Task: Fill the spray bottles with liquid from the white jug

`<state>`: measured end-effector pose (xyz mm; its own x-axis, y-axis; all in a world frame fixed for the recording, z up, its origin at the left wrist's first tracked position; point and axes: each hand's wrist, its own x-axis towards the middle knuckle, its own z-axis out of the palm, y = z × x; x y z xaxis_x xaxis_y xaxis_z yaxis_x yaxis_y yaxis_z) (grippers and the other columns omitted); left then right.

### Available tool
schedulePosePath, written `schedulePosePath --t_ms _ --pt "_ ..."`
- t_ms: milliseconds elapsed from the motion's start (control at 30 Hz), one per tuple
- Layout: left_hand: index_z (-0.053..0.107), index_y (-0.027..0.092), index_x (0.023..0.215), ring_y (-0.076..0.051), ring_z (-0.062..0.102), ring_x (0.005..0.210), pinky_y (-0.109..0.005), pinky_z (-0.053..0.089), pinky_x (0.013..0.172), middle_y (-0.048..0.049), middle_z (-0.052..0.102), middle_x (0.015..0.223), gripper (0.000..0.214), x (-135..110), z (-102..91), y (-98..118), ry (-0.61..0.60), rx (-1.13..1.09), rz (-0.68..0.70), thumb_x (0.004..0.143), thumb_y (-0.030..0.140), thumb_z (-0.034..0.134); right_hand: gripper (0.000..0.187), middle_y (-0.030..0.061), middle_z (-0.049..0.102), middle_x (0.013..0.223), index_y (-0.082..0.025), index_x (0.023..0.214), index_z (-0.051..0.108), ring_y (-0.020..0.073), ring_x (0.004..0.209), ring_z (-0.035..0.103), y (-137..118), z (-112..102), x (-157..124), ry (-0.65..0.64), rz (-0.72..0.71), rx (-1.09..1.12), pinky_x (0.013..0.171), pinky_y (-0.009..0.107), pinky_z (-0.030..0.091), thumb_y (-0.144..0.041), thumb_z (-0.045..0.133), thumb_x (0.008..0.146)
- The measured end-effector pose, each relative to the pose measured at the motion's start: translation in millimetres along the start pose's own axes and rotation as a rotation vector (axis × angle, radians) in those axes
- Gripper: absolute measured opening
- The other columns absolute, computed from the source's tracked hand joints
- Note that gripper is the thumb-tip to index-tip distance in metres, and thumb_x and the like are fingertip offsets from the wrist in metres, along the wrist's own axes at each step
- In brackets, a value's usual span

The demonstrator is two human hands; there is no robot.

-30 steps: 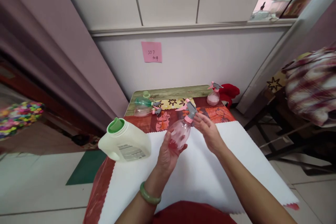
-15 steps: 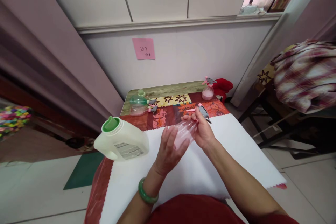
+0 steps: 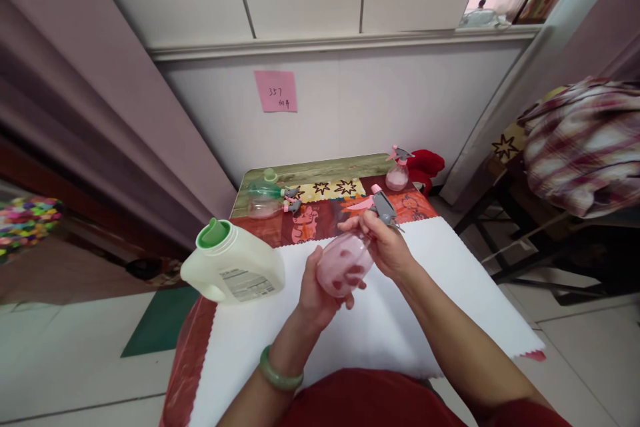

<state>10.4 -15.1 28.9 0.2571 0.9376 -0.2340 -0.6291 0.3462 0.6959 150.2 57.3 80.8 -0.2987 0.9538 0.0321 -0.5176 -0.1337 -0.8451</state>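
Between my hands, above the white cloth (image 3: 400, 320), is a clear pink spray bottle (image 3: 345, 261) with pinkish liquid in it, tilted. My left hand (image 3: 315, 293) cups its rounded body from below and the left; fingertips show through and beyond the bottle. My right hand (image 3: 387, 243) is closed around its neck, just beneath the grey and pink spray head (image 3: 384, 207). Part of the neck is hidden by the right fingers. Left of my hands, a large pale jug (image 3: 250, 260) with a green spout stands on the cloth.
Another pink spray bottle (image 3: 397, 175) stands upright at the table's back right. At the back left lie a green spray bottle (image 3: 264, 189) and a clear pinkish one (image 3: 263, 207). A plaid cloth (image 3: 583, 147) covers something at the right. Behind the table is a wall (image 3: 345, 107).
The bottle has turned in my hands, with its body and spray head now more exposed. My left hand has shifted from gripping over its side to cupping underneath.
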Motion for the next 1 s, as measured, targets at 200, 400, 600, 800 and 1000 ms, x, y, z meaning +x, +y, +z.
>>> schedulePosePath --t_ms 200,400,600,800,1000 --pt "0.063 0.011 0.124 -0.031 0.073 0.096 -0.039 0.063 0.066 -0.0219 0.070 0.119 0.091 0.9 -1.9 -2.8 0.020 -0.075 -0.057 0.082 0.088 0.042 0.049 0.0007 0.075 0.070 -0.023 0.058 0.054 0.0207 0.078 0.071 5.4 1.5 13.8 0.155 -0.034 -0.004 0.081 0.033 0.052 -0.059 0.083 0.073" --pt "0.038 0.027 0.147 -0.035 0.047 0.141 -0.053 0.042 0.115 -0.0159 0.045 0.151 0.111 6.5 -14.3 -20.0 0.397 0.721 0.800 0.055 0.042 0.097 0.051 0.0005 0.076 0.072 -0.024 0.061 0.054 0.0216 0.079 0.072 12.4 7.0 20.5 0.302 -0.059 0.045 0.080 0.035 0.053 -0.065 0.082 0.072" --pt "0.043 0.030 0.140 -0.032 0.044 0.142 -0.048 0.046 0.110 -0.0131 0.043 0.150 0.084 8.1 -25.9 -16.7 0.444 0.853 0.972 0.069 0.030 0.090 0.050 -0.0015 0.071 0.065 -0.023 0.063 0.056 0.0195 0.073 0.070 15.8 13.3 16.7 0.272 -0.064 0.004 0.071 0.031 0.051 -0.065 0.082 0.072" --pt "0.057 0.023 0.123 -0.023 0.068 0.099 -0.036 0.054 0.087 -0.0077 0.066 0.116 0.060 1.7 -20.2 -0.9 0.192 0.305 0.255 0.075 0.049 0.081 0.050 0.0010 0.075 0.074 -0.022 0.060 0.053 0.0176 0.075 0.067 2.6 3.2 17.1 0.022 0.011 -0.119 0.074 0.030 0.051 -0.061 0.078 0.079" --pt "0.066 0.011 0.107 -0.023 0.064 0.051 -0.029 0.041 0.043 -0.0150 0.072 0.076 0.084 1.0 -25.7 -5.2 -0.096 0.003 -0.285 0.079 0.086 0.042 0.055 0.0023 0.075 0.076 -0.021 0.060 0.050 0.0168 0.071 0.070 -17.6 -2.1 23.2 -0.048 0.084 -0.048 0.071 0.030 0.057 -0.064 0.084 0.070"
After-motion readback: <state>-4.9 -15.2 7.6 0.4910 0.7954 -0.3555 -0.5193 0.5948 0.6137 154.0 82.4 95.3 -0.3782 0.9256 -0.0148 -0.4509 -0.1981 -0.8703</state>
